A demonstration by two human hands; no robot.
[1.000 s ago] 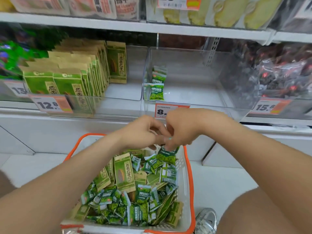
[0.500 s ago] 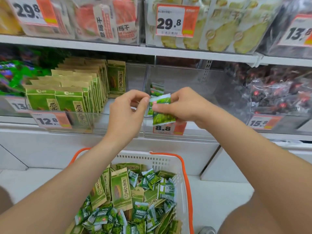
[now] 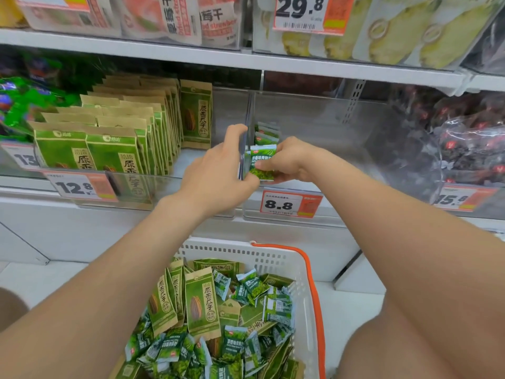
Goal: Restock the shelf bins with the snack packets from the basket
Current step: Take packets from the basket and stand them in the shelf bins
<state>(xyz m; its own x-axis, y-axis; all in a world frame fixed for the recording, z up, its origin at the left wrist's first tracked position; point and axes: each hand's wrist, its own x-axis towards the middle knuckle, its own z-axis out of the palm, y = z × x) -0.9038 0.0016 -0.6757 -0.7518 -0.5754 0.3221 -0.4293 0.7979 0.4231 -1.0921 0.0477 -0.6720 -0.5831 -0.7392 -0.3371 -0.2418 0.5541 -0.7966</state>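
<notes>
pinching a small green snack packet by its right side, the right hand holds it upright at the centre of the frame, over the front lip of the clear shelf bin above the 8.8 price tag, just in front of a short row of like packets by the bin's left wall. the left hand sits close beside it at the divider, thumb by the packet's lower left corner; whether it grips cannot be told. the white basket at lower centre is heaped with loose green packets and taller pouches.
</notes>
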